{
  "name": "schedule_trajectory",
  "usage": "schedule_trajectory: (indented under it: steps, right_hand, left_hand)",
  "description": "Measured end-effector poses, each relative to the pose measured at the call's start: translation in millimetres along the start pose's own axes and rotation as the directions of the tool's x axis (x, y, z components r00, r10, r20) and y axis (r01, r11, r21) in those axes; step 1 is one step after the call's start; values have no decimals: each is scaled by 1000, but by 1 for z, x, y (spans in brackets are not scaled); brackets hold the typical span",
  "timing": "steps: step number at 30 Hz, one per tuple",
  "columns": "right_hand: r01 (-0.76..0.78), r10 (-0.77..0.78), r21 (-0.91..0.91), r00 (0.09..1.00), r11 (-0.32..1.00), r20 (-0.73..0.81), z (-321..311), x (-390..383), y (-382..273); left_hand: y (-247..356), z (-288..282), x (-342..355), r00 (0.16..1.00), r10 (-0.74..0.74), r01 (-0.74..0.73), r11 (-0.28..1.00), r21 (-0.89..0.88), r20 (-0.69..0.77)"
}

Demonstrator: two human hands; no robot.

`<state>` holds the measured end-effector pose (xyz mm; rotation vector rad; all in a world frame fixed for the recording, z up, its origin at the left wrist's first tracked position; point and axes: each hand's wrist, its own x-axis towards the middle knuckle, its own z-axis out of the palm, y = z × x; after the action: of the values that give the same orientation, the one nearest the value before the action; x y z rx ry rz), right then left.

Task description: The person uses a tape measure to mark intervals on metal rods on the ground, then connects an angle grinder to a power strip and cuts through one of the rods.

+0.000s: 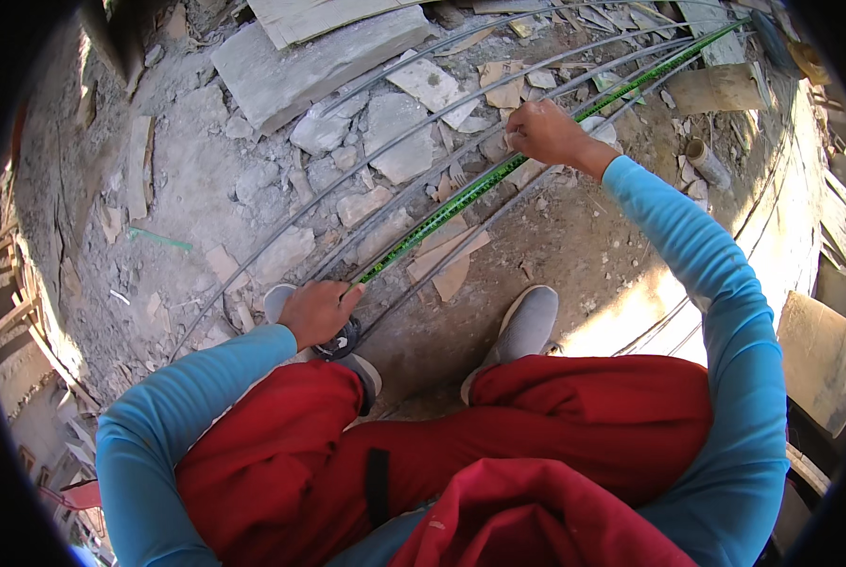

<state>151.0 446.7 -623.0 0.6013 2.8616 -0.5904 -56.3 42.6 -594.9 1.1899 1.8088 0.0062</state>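
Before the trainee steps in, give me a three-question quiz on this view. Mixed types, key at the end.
1. True or false: the green tape-measure blade runs roughly alongside the metal rods.
2. Which hand is nearer the grey shoes? A) left B) right
3. Fill the blank: the long sleeves are ____.

Key:
1. True.
2. A: the left hand is low, close beside one shoe; the right hand is farther up the blade.
3. Blue.
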Motion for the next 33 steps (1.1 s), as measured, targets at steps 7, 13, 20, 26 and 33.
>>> schedule_trajectory:
  steps: [7, 13, 20, 26, 33]
  right_hand:
    - [43, -43, -40, 999, 998, -17, 4, 6, -1]
    - [16, -17, 34, 999, 999, 29, -6, -2, 0]
    - [-15, 15, 5, 999, 1000, 44, 5, 3, 2]
    - [-86, 91, 74, 993, 994, -74, -28, 0, 2]
    - [83, -113, -233, 987, 969, -117, -10, -11, 20]
  left_hand:
    - [2, -1, -3, 1000, -24, 24, 1000, -7, 1]
    - [2, -1, -2, 999, -35, 35, 999, 4, 19]
    - [6, -5, 0, 998, -48, 47, 999, 12, 30]
    - [-2, 1, -3, 1000, -9, 8, 999, -36, -20]
    - [-2, 0, 2, 1000, -3, 3, 1000, 19, 6]
